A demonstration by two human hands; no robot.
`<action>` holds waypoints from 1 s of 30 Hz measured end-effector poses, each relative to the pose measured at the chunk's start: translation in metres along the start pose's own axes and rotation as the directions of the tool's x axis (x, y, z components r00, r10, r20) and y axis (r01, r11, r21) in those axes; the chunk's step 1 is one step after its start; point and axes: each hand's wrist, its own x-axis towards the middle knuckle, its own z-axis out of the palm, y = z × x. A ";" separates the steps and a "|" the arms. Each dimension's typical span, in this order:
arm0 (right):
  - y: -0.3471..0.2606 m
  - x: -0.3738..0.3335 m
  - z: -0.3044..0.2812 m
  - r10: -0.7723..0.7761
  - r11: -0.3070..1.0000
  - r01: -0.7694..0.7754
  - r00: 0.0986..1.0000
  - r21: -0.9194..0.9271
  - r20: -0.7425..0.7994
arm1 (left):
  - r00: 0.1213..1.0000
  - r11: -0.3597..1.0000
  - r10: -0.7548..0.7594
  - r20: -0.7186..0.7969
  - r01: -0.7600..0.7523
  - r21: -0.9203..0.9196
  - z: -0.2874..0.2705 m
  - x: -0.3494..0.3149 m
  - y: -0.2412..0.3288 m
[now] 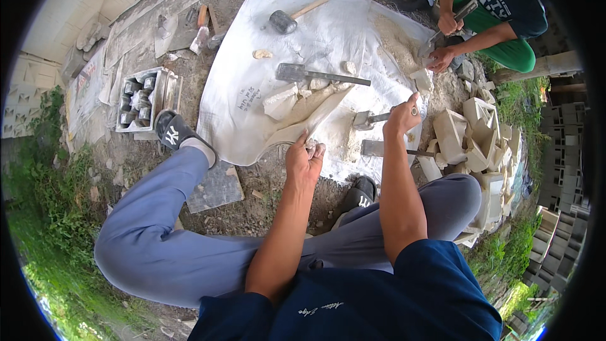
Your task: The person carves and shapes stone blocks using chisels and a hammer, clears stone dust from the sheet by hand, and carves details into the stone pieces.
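My right hand (404,117) is wrapped round the handle of a hammer. The hammer's metal head (363,120) points left, above the white sheet (233,82). My left hand (305,159) is closed at the sheet's near edge, with a small pale stone piece (310,143) between its fingertips. Beside that hand the sheet is bunched into a raised fold. Below the hammer lies a flat-bladed metal tool (372,148), its bar partly hidden by my right forearm. A similar broad-bladed tool (291,72) rests farther off, near a pale stone chunk (280,101).
A black-headed mallet (283,23) lies on the sheet's far part. At upper right, a co-worker's hands (442,59) hold tools. Broken pale blocks (483,120) are heaped right. A box of metal cylinders (160,88) stands left, and a grey slab (214,188) lies by my left foot.
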 end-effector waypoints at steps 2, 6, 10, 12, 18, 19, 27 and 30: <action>0.000 0.000 0.007 -0.001 1.000 0.000 0.999 0.024 0.037 | 0.996 0.997 0.073 0.048 -0.074 0.015 -0.019 0.007 0.004; 0.005 -0.014 0.017 0.077 0.992 -0.083 0.995 0.094 0.061 | 0.993 0.992 0.112 -0.039 -0.114 -0.060 -0.051 0.015 0.018; 0.007 0.007 0.008 -0.010 0.999 0.009 0.999 0.041 0.030 | 0.997 0.997 0.073 0.009 -0.074 0.025 0.005 -0.008 -0.010; 0.011 0.012 0.005 -0.037 0.998 0.035 0.998 0.043 0.049 | 0.980 0.987 0.144 -0.139 -0.133 0.084 0.010 -0.012 -0.017; 0.001 -0.003 0.011 0.066 0.996 -0.066 0.998 0.053 -0.004 | 0.943 0.994 0.101 -0.316 -0.079 0.082 -0.010 -0.008 -0.021; 0.002 0.002 0.005 0.025 0.997 -0.028 0.999 0.067 0.042 | 0.977 0.994 0.106 -0.183 -0.098 0.055 0.003 -0.013 -0.023; 0.007 -0.008 0.015 0.025 0.995 -0.032 0.997 0.090 0.075 | 0.996 0.995 0.071 -0.048 -0.074 -0.070 -0.034 -0.001 -0.012; 0.002 0.001 0.004 -0.018 0.999 0.015 0.997 0.047 0.069 | 0.999 0.988 0.042 0.013 -0.040 -0.150 0.012 -0.018 -0.018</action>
